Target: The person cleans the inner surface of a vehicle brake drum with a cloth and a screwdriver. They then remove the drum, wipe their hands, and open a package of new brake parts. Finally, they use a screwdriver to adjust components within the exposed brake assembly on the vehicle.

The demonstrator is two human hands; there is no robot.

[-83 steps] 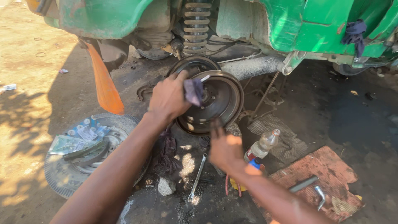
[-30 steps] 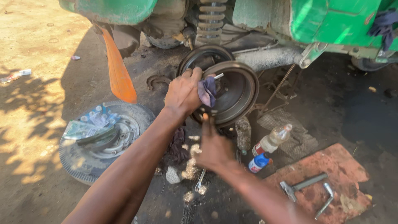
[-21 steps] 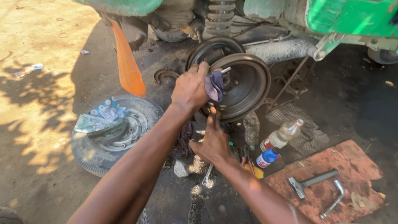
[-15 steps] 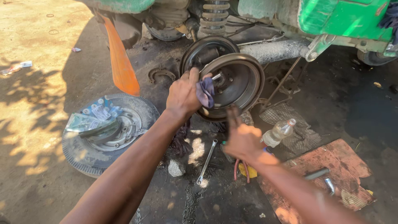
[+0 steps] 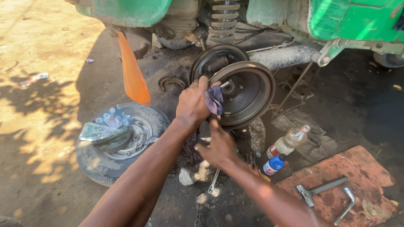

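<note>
Sunlit sandy ground [image 5: 38,126] gives way to dark oily dirt [image 5: 362,113] beneath a green vehicle [image 5: 353,19].

Our left hand [image 5: 191,103] on the drum [image 5: 246,94] rim with the rag [image 5: 214,98], our right hand [image 5: 219,147] just below, wheel [image 5: 120,141] far left, bottles [image 5: 284,151] right, wrench [image 5: 213,181] beneath

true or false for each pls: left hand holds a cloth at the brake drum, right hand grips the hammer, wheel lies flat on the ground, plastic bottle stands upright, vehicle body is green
1. The left hand holds a cloth at the brake drum: true.
2. The right hand grips the hammer: false, the hammer lies apart on the reddish mat.
3. The wheel lies flat on the ground: true.
4. The plastic bottle stands upright: false, it lies tilted.
5. The vehicle body is green: true.
</note>
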